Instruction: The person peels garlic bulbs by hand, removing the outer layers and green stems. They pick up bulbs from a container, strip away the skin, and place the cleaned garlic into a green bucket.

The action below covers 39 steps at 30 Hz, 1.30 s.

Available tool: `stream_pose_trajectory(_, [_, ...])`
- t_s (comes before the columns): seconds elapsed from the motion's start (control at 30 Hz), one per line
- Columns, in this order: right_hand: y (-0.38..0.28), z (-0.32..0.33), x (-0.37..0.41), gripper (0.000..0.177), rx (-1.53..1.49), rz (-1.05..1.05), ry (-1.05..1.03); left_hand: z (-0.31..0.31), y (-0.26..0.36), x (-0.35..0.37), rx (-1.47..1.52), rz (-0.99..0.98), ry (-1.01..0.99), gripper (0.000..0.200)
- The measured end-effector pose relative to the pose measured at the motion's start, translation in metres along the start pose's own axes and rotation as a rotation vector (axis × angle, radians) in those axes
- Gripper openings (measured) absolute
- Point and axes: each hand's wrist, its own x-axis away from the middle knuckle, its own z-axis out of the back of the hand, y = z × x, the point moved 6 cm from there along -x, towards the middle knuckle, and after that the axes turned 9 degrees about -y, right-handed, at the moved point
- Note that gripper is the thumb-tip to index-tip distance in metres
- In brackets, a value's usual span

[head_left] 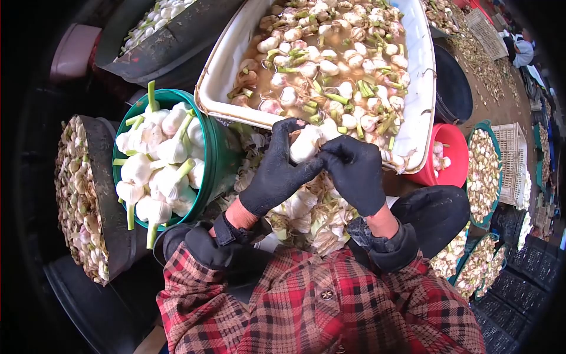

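Note:
My left hand (272, 172), in a black glove, is wrapped round a white garlic bulb (305, 145) in front of the tub. Against the bulb's right side, my right hand (358, 171), gloved in black too, pinches its outer skin or root end; its fingertips hide exactly which. Beyond both hands stands a white tub (428, 88) of murky water with many garlic bulbs and cut green stems. Left of my left hand, a green bucket (223, 156) holds clean white bulbs with short stems. Loose garlic skins (321, 221) are heaped below my hands.
A red bucket (455, 154) with a few bulbs stands right of the tub. Farther left is a grey container (106, 156) full of garlic. Baskets of garlic (483, 171) and a pale plastic crate (508, 156) line the right side. Another person (523, 52) is at the far right.

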Motion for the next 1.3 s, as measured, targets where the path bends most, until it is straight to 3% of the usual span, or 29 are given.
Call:
stream_pose_trajectory(0.07, [0.005,-0.001,0.0,0.009,-0.094,-0.106,-0.049,-0.002,0.004,0.0,-0.078,-0.036,0.023,0.066])
stream_pose_trajectory(0.27, [0.008,-0.004,-0.002,0.012,-0.272,-0.165,-0.189,0.005,0.006,0.001,-0.146,-0.075,0.067,0.055])
stream_pose_trajectory(0.4, [0.018,-0.012,0.001,0.011,-0.309,-0.248,-0.2,0.008,0.0,0.002,0.268,0.053,0.011,0.052])
stream_pose_trajectory(0.47, [0.017,-0.001,0.001,0.009,-0.085,-0.072,-0.003,0.009,0.002,0.003,0.438,0.063,-0.011,0.053])
stream_pose_trajectory(0.53, [0.02,0.015,0.002,0.007,-0.019,-0.097,0.004,0.009,0.011,0.002,0.704,0.034,-0.071,0.06])
stream_pose_trajectory(0.67, [0.018,0.021,0.009,0.005,0.112,-0.022,0.046,0.013,0.009,0.004,0.622,0.123,-0.051,0.06])
stream_pose_trajectory(0.8, [0.026,0.03,0.016,0.01,0.278,-0.024,0.062,0.018,0.021,0.002,0.906,-0.048,0.009,0.053])
stream_pose_trajectory(0.87, [0.017,0.022,0.018,0.017,0.182,0.023,-0.237,0.021,0.017,-0.003,1.057,0.014,0.043,0.049])
stream_pose_trajectory(0.93, [0.0,0.021,0.013,0.025,0.2,0.047,-0.293,0.03,0.012,-0.002,0.505,-0.022,0.194,0.047])
stream_pose_trajectory(1.07, [-0.013,0.022,0.0,0.033,0.025,0.04,-0.079,0.02,0.019,0.002,-0.066,-0.085,0.273,0.045])
stream_pose_trajectory(1.1, [-0.017,0.02,-0.003,0.031,0.038,0.043,-0.032,0.019,0.016,0.001,-0.065,-0.085,0.268,0.045])
stream_pose_trajectory(1.17, [-0.023,0.012,-0.007,0.02,0.077,0.104,0.063,0.015,0.024,0.002,-0.339,-0.243,0.227,0.046])
stream_pose_trajectory(1.27, [-0.016,0.004,-0.007,0.013,0.118,0.027,0.047,0.01,0.039,0.004,-0.568,-0.405,0.248,0.046])
stream_pose_trajectory(1.3, [-0.016,0.004,-0.007,0.007,0.137,0.117,0.107,0.011,0.037,0.003,-0.551,-0.354,0.216,0.044])
